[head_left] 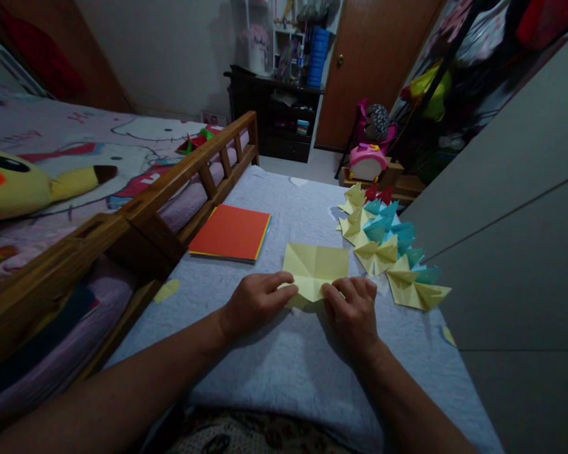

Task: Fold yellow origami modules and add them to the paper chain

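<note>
A pale yellow sheet of origami paper (315, 261) with crossing crease lines lies in front of me, its near edge lifted and bent. My left hand (260, 301) pinches the near left part of the sheet between thumb and fingers. On the near right side, my right hand (353, 306) grips the paper the same way, fingers curled. Between the two hands the paper dips to a point toward me. Parts of the sheet under the fingers are hidden.
A stack of coloured paper (231, 232), orange on top, lies at the left. Several folded yellow paper pieces (376, 252) and teal paper pieces (383, 221) stand in rows at the right. A wooden bed rail (194, 180) borders the cloth-covered surface (284, 378); a wardrobe (515, 252) borders the right.
</note>
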`<state>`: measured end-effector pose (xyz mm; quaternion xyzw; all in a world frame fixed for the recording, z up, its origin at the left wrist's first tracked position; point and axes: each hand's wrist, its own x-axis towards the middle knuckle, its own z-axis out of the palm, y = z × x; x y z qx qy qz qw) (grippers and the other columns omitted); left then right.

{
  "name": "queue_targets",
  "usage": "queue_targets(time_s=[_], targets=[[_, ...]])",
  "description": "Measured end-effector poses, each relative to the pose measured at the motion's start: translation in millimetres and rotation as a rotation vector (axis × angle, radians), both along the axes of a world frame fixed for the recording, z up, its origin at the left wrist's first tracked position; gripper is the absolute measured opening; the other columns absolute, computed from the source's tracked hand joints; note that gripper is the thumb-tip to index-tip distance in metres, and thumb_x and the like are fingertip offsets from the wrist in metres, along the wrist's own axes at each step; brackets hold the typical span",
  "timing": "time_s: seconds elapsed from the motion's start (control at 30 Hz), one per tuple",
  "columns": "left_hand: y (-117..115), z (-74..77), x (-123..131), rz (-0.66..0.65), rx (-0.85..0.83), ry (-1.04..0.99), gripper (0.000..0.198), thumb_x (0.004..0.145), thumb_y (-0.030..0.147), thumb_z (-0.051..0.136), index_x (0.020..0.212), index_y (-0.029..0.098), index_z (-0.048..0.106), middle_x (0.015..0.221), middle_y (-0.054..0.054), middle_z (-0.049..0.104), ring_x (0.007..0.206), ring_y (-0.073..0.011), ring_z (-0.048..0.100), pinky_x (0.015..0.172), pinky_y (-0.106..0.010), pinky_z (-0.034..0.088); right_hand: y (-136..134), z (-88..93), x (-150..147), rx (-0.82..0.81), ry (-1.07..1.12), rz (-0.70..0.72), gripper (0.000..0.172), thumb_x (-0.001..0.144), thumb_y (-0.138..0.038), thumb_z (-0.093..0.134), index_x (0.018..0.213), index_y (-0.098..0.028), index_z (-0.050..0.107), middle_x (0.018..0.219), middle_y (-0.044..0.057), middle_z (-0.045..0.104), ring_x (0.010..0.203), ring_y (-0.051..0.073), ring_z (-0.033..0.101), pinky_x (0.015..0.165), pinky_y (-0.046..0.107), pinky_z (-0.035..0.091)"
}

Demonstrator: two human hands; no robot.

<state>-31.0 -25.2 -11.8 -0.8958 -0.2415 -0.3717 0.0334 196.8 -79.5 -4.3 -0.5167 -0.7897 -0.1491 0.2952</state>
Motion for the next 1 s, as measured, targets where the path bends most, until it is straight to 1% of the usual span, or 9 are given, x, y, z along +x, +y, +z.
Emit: queue_targets(time_s=[0.1, 0.23, 0.3, 0.4, 0.5, 0.63, 0.73, 0.9, 1.0], targets=[[5, 2.1, -2, 0.062, 0.05, 0.075, 0.02, 0.1, 0.014, 0.047, 0.095, 0.019, 0.067, 0.093, -0.005, 0.072, 0.075, -0.0167, 0.066, 0.061, -0.029, 0.052, 1, 0.9, -1, -0.06, 0.031, 0.101, 0.015, 0.095, -0.014, 0.052, 0.086, -0.023, 0.062, 0.08, 0.005, 0.063, 0.078, 0.022, 0.048, 0.08, 0.041, 0.036], [10, 7.0, -7, 0.103, 0.108, 0.14, 0.022, 0.099, 0.013, 0.048, 0.09, 0.018, 0.068, 0.093, -0.006, 0.072, 0.073, -0.0184, 0.061, 0.062, -0.031, 0.05, 1, 1.4, 3, -0.155, 0.107, 0.264, 0.012, 0.091, -0.013, 0.055, 0.092, -0.021, 0.063, 0.099, 0.008, 0.068, 0.091, 0.024, 0.054, 0.084, 0.041, 0.042], [11, 8.0, -10, 0.111, 0.118, 0.163, 0.021, 0.098, 0.012, 0.05, 0.089, 0.018, 0.068, 0.094, -0.006, 0.072, 0.074, -0.0189, 0.059, 0.064, -0.032, 0.049, 1, 0.4, 4, -0.194, 0.127, 0.314, 0.012, 0.09, -0.014, 0.056, 0.097, -0.021, 0.063, 0.107, 0.01, 0.069, 0.097, 0.025, 0.056, 0.088, 0.042, 0.044], [14, 7.2, -12, 0.125, 0.045, 0.245, 0.017, 0.095, 0.011, 0.055, 0.086, 0.018, 0.068, 0.091, -0.005, 0.071, 0.076, -0.0201, 0.06, 0.064, -0.032, 0.048, 1, -2.3, 6, -0.26, 0.142, 0.354, 0.013, 0.09, -0.015, 0.057, 0.1, -0.019, 0.065, 0.109, 0.01, 0.07, 0.1, 0.025, 0.058, 0.089, 0.042, 0.046], [18, 4.8, -13, 0.145, -0.082, 0.344, 0.015, 0.092, 0.011, 0.06, 0.08, 0.017, 0.067, 0.085, -0.004, 0.068, 0.075, -0.0202, 0.06, 0.063, -0.031, 0.047, 1, -4.8, 6, -0.355, 0.189, 0.366, 0.014, 0.092, -0.014, 0.055, 0.096, -0.019, 0.068, 0.102, 0.009, 0.071, 0.093, 0.023, 0.059, 0.084, 0.038, 0.048], [19, 1.3, -14, 0.144, -0.218, 0.383, 0.014, 0.091, 0.011, 0.06, 0.08, 0.016, 0.067, 0.084, -0.005, 0.066, 0.075, -0.0194, 0.061, 0.063, -0.03, 0.047, 2, -6.3, 7, -0.474, 0.325, 0.323, 0.017, 0.096, -0.019, 0.054, 0.088, -0.02, 0.069, 0.094, 0.007, 0.069, 0.086, 0.02, 0.059, 0.078, 0.034, 0.047], [19, -0.1, -15, 0.132, -0.33, 0.348, 0.014, 0.094, 0.013, 0.058, 0.085, 0.015, 0.069, 0.088, -0.006, 0.066, 0.078, -0.0196, 0.063, 0.066, -0.03, 0.049, 5, -7.5, 7, -0.524, 0.427, 0.237, 0.023, 0.097, -0.022, 0.052, 0.079, -0.02, 0.066, 0.085, 0.005, 0.066, 0.082, 0.018, 0.059, 0.074, 0.03, 0.046], [19, -1.0, -14, 0.15, -0.517, 0.269, 0.015, 0.099, 0.021, 0.054, 0.092, 0.015, 0.067, 0.093, -0.006, 0.064, 0.083, -0.0189, 0.063, 0.072, -0.03, 0.05, 9, -9.4, 4, -0.518, 0.476, 0.066, 0.025, 0.093, -0.022, 0.053, 0.069, -0.02, 0.054, 0.071, 0.001, 0.056, 0.067, 0.015, 0.054, 0.062, 0.026, 0.039], [19, -1.4, -11, 0.19, -0.574, 0.269, 0.014, 0.099, 0.023, 0.054, 0.094, 0.016, 0.066, 0.095, -0.005, 0.062, 0.084, -0.0187, 0.063, 0.073, -0.03, 0.05, 10, -10.3, 2, -0.493, 0.479, -0.02, 0.018, 0.091, -0.024, 0.054, 0.073, -0.02, 0.054, 0.07, 0.0, 0.055, 0.064, 0.015, 0.051, 0.061, 0.026, 0.036]])
